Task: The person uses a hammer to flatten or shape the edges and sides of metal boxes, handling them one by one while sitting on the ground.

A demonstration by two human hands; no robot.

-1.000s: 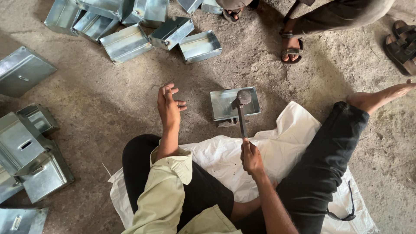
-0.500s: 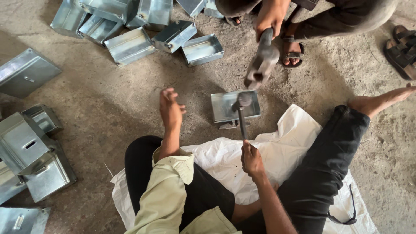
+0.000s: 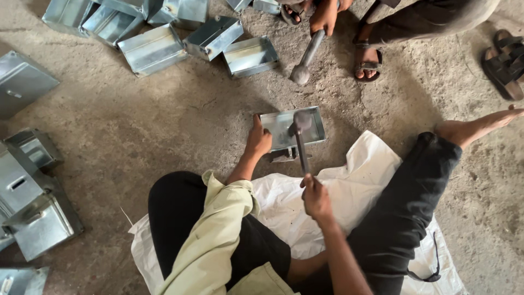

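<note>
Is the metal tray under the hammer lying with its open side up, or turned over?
Open side up: the metal tray shows its inner floor and raised rims, with the hammer head inside.

- Metal boxes [image 3: 153, 48] lie along the top of the concrete floor [image 3: 164, 120].
- More boxes [image 3: 33, 207] at left.
- White sack [image 3: 349, 191].
- Sandals [image 3: 505, 57] at right.
</note>
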